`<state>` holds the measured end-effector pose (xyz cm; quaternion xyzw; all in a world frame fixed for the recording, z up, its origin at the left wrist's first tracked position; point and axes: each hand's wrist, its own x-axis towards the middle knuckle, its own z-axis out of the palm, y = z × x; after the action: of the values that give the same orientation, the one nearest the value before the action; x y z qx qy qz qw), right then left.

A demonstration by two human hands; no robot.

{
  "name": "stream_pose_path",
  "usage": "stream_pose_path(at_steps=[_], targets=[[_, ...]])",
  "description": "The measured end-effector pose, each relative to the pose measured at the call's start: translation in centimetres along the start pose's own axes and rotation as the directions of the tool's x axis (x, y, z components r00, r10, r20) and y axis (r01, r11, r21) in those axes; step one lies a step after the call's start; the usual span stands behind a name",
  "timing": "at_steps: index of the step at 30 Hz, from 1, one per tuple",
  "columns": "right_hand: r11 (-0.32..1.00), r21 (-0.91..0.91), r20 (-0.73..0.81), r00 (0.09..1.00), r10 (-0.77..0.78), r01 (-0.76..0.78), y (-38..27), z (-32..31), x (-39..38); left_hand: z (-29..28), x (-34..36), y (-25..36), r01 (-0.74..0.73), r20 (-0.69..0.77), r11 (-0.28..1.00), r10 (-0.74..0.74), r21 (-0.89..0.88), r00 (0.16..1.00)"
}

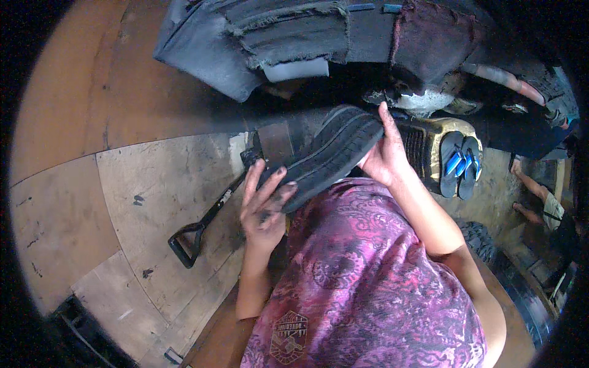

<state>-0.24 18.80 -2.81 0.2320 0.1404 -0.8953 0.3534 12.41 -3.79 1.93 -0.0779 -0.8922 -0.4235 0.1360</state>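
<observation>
A black rubber sole (331, 153), with long grooves like tyre tread, is held at a slant in front of my body. My right hand (388, 154) grips its upper right end; the thumb points up along the edge and the other fingers are hidden behind the sole. At the lower left end, my left hand (265, 205) has its fingers spread and slightly blurred. Dark smudges mark those fingers. They overlap the edge of the sole, and I cannot tell how firmly they touch it.
A black-handled tool (199, 230) lies on the wooden boards to the left. Blue-strapped flip-flops (460, 164) rest on a pale worn block at right. Ragged dark cloth (294, 34) covers a bench ahead. Another person's legs (534, 190) show at far right.
</observation>
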Motion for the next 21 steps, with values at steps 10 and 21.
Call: stream_pose_path(at_steps=[10,21], targets=[[0.981,0.113,0.141,0.975,-0.173,0.157,-2.8,-4.9,3.3,4.5,4.8,0.0,0.438,0.465,-0.172,-0.457,-0.882,0.758],[0.987,0.057,-0.013,0.989,-0.151,0.151,-0.8,-2.8,9.3,3.4,10.5,-0.9,0.469,0.196,0.293,-0.637,-0.833,0.746]])
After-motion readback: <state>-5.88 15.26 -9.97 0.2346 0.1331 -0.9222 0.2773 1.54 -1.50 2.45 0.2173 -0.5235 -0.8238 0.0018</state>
